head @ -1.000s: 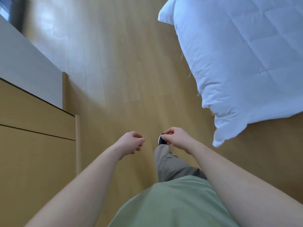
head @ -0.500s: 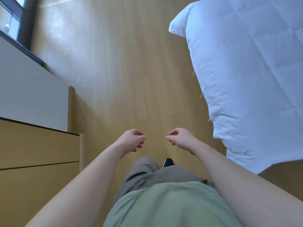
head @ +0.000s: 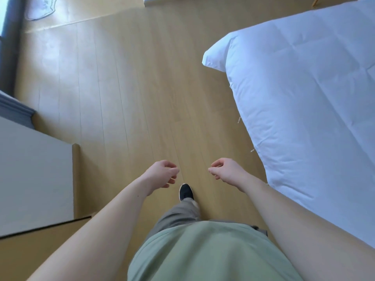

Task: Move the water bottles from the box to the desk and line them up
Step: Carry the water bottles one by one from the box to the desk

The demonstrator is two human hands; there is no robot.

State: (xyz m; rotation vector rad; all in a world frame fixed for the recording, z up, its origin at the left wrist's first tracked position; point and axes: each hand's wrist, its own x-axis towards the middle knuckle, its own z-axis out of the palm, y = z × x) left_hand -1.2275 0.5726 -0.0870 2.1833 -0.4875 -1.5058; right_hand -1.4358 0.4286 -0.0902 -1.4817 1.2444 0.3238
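Neither the box nor any water bottles are showing in this view, so how many are already lined up cannot be told; judging by the empty hands, a carry is not under way and fetching is lying ahead. The left hand (head: 160, 175) is hanging with fingers loosely curled, holding nothing; the right hand (head: 225, 171) is doing likewise. Both are hovering over the smooth, pale wooden plank floor (head: 129, 98). On the right a soft white quilted bed (head: 304, 108) is lying rumpled. At the near left a flat white surface with wood-grain fronts (head: 34, 179), possibly the worktop, is showing. A black shoe (head: 185, 191) is stepping forward.
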